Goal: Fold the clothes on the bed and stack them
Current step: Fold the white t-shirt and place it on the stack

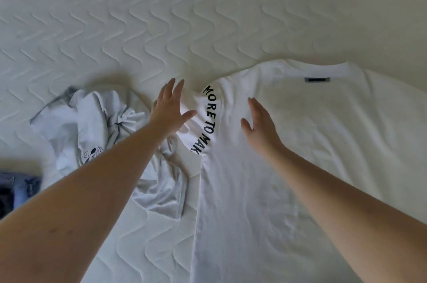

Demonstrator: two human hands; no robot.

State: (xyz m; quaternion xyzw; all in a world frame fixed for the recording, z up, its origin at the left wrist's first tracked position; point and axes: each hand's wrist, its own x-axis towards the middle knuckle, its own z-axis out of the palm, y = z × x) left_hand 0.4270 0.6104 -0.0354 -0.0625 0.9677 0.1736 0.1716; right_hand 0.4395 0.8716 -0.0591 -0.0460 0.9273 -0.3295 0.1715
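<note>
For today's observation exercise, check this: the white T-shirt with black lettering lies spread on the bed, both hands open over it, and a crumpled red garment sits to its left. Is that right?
One detail is wrong. The head view shows the crumpled garment is pale grey, not red. The rest stands: the white T-shirt lies spread on the bed, with the left hand and right hand open over it.

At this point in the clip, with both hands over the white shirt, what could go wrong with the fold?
1. The left hand is at the printed sleeve, which lies bunched; folding now may trap creases.
2. The crumpled pale shirt lies against that sleeve and may get caught in the fold.
3. The right hand is open above the white shirt; if it is not pressing down, the cloth may slide on the mattress.
</note>
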